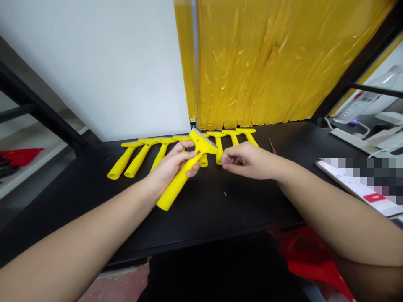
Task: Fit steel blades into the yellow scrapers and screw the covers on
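My left hand (176, 161) is closed around the neck of a yellow plastic scraper (176, 186). The scraper is tilted, its wide head with a grey metal edge pointing up and away, its hollow handle end toward me. Just right of the head, apart from it, my right hand (241, 160) has its fingers curled together; whatever may be in them is hidden. On the black table (201, 218) below lies a small silver screw (224, 193). More yellow scrapers lie in a row behind my hands, several at the left (121, 162) and several at the right (247, 133).
A screwdriver (272, 146) lies behind my right wrist. At the right are a tablet-like screen (362, 186), white cables and a plastic bottle (365, 98). A white panel (110, 67) and yellow wrapped sheeting (267, 63) stand behind the table. Black frame posts rise at both sides.
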### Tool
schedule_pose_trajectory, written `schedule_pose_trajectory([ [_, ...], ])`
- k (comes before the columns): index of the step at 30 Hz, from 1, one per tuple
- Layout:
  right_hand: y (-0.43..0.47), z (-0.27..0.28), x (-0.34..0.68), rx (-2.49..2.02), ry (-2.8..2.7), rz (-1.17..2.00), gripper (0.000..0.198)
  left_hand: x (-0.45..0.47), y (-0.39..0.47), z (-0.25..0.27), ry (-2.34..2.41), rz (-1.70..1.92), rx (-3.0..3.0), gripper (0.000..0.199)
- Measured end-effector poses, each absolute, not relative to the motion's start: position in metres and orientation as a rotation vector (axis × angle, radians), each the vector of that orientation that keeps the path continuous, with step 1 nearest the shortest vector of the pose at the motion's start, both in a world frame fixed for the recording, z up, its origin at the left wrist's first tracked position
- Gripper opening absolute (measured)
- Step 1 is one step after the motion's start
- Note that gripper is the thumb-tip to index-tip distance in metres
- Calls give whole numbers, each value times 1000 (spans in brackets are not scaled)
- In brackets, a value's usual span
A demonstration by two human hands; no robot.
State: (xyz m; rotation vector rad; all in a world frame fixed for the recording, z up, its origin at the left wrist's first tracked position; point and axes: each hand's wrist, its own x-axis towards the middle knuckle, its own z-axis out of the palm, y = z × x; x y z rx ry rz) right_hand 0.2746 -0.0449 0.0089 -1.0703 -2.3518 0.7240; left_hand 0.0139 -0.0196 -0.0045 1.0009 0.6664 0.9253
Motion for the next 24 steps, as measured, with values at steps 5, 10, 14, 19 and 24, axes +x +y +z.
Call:
schedule_pose_trajectory([
  [5, -37, -1, 267, -991, -1911, 763, 16, 15, -19, -7, 625, 871, 981, 46],
  [10, -36, -5, 262, -973, -1895, 710, 10, 17, -22, -8, 604, 853, 988, 46],
  [14, -34, -5, 261, -988, -1989, 515, 7, 20, -24, -8, 644, 865, 997, 47],
  [19, -32, 1, 273, -1079, -2178, 578, 7, 20, -24, -7, 695, 894, 1038, 45],
  [24, -42, 10, 277, -1071, -2480, 972, 18, 18, -24, -5, 690, 892, 1066, 44],
])
